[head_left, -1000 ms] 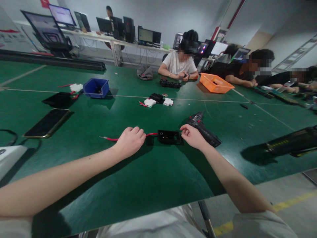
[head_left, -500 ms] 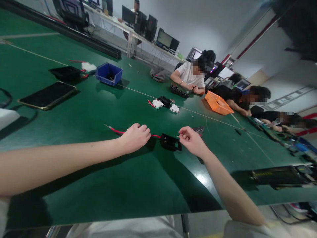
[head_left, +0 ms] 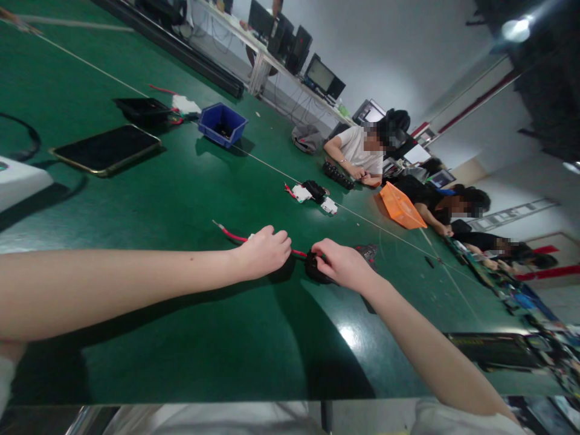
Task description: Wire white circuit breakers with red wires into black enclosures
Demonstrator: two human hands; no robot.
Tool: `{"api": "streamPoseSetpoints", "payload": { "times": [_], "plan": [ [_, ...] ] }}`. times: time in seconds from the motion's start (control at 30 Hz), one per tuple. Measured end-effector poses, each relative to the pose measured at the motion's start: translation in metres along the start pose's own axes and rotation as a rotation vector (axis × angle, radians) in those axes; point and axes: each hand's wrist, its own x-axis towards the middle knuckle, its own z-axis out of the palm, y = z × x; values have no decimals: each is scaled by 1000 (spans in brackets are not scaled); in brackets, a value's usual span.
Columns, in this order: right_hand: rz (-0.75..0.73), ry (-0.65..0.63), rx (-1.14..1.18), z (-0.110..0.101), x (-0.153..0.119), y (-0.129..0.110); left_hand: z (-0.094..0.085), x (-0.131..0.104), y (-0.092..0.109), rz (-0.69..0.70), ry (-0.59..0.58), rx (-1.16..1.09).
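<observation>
My left hand (head_left: 268,251) is closed around a red wire (head_left: 233,237). The wire's bare, silvery end sticks out on the left, and its other end runs to a small black plastic housing (head_left: 313,270). A sliver of something white shows at the back of this hand. Over the housing, my right hand (head_left: 341,263) is bent in a pinch, its fingertips down at the near top of the part. Whatever those fingers hold is hidden, and they cover much of the housing. Behind the right hand lies a dark, crumpled-looking piece (head_left: 368,254).
Beyond my hands lie white and black parts (head_left: 312,192). A blue bin (head_left: 222,125), a phone (head_left: 106,149) and a black tray (head_left: 142,110) are at left. An orange bin (head_left: 402,206) stands farther right, near people seated along the green table (head_left: 190,368).
My right hand has moved left from beside the black housing to over it; the small silvery item at its fingertips is now hidden. My left hand keeps the wire. The camera view has shifted and tilted.
</observation>
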Motion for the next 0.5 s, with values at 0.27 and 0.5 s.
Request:
{"api": "streamPoseSetpoints", "payload": {
  "times": [0.27,0.5],
  "plan": [
    [-62,-20,-121,0,1,-3,-3,-1,-1,14,8,-20],
    [-71,-24,-39,1,0,1,0,-2,-1,10,34,-5]
  ]
}}
